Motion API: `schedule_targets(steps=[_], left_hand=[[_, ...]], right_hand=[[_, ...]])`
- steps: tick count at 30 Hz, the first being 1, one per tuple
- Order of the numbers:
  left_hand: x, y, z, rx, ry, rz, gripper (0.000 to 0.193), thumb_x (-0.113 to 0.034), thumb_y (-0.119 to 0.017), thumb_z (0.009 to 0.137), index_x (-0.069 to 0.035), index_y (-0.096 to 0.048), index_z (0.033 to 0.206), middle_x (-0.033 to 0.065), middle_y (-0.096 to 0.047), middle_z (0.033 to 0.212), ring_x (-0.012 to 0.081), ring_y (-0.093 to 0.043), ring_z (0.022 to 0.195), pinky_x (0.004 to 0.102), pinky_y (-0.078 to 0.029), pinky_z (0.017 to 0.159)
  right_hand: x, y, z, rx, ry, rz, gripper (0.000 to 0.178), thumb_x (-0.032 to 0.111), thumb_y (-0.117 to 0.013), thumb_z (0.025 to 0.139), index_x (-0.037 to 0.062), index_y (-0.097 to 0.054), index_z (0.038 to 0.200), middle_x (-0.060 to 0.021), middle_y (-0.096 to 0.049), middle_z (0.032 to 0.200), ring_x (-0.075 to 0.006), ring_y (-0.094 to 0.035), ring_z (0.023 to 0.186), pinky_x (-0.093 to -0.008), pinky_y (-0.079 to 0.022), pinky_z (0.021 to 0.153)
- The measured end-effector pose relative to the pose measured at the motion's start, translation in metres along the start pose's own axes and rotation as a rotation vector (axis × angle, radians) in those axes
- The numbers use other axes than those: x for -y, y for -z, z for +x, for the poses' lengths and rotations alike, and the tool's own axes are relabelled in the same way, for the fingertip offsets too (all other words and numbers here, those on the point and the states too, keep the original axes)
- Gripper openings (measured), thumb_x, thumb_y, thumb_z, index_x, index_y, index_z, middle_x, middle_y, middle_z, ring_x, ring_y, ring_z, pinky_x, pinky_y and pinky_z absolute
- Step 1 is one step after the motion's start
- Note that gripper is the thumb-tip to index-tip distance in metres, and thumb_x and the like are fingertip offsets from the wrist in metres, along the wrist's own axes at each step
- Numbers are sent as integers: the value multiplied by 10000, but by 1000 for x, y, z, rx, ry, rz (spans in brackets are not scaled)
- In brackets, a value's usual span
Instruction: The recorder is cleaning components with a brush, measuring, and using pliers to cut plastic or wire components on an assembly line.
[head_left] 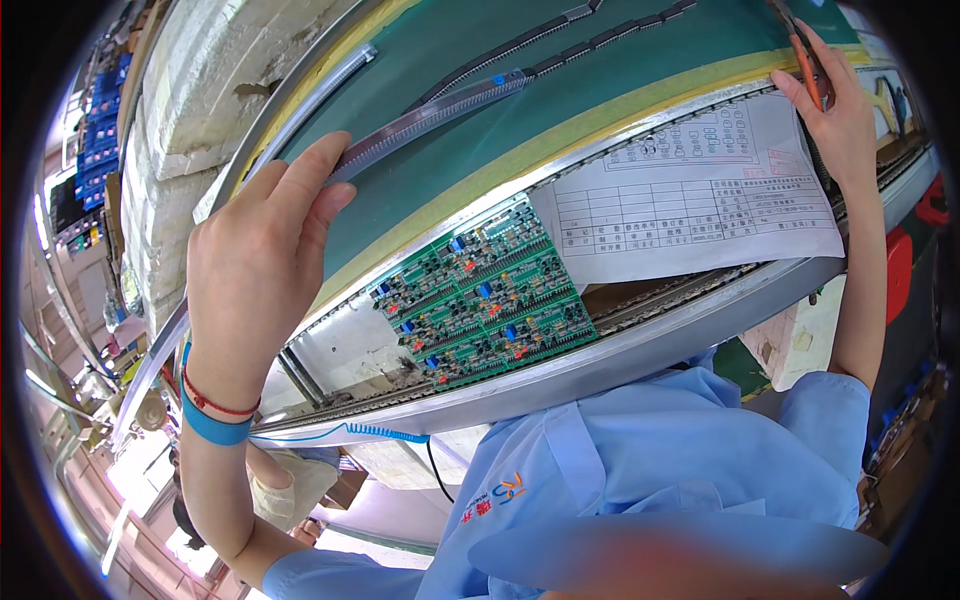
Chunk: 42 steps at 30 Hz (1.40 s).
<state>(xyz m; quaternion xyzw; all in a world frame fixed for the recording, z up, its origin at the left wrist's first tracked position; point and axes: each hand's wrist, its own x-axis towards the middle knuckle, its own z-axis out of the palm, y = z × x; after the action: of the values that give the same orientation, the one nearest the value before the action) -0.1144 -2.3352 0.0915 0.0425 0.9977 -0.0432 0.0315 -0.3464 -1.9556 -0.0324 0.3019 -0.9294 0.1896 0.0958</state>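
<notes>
My left hand [262, 235] is closed on the end of a long clear plastic chip tube [430, 120], pinching it between thumb and fingers. Toward its far end the tube shows a small blue spot. Rows of black chips [610, 35] lie end to end on the green mat [560, 110], close to that far end. At the upper right, my right hand [838, 110] grips pliers [806, 70] with orange handles; their jaws are partly cut off by the picture's edge. Between my arms, below the tube, a green circuit board panel [485, 295] full of small components lies across the rails.
A printed paper sheet [690, 210] lies right of the panel. Another clear tube [315, 100] rests along the mat's left edge. White foam blocks [205, 90] stand at the left. A coiled blue cord [385, 432] hangs below the metal rail [640, 325]. Another person [285, 485] is at lower left.
</notes>
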Motion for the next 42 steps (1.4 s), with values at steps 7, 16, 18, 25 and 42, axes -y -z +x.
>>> schedule_targets(steps=[7,16,18,25,42], left_hand=[[18,-2,-25,32,46,13,275,-238,-608,884,-166,-620,1149,65,-558,702,257,-572,570,379,-457,501],[43,-13,-55,9,39,22,312,-237,-628,870,-166,-617,1173,59,-523,680,234,-548,543,364,-431,484],[49,-15,-63,1,40,25,318,-236,-633,866,-166,-617,1175,57,-515,675,225,-541,535,360,-427,479],[71,-25,-92,-40,22,70,369,-267,-643,849,-164,-608,1201,42,-487,663,200,-502,511,340,-405,461],[112,-43,-161,-61,73,82,425,-334,-635,835,-167,-600,1225,50,-439,657,194,-483,519,341,-400,468]], right_hand=[[-5,-2,-1,21,12,41,525,320,-682,866,127,-529,1329,10,-555,967,-89,-488,765,-209,-409,700],[-15,-5,1,-32,100,8,565,374,-685,848,118,-525,1325,-34,-566,936,-153,-566,787,-268,-447,692],[-16,-6,2,-13,58,37,527,381,-680,861,141,-551,1311,2,-541,901,-94,-503,761,-226,-410,678],[-18,-2,4,32,49,-2,540,375,-675,867,114,-538,1319,-32,-599,1017,-110,-558,835,-221,-438,759],[-42,3,5,109,-53,-74,610,433,-655,870,69,-512,1338,-82,-608,1177,-138,-570,1006,-244,-428,893]])
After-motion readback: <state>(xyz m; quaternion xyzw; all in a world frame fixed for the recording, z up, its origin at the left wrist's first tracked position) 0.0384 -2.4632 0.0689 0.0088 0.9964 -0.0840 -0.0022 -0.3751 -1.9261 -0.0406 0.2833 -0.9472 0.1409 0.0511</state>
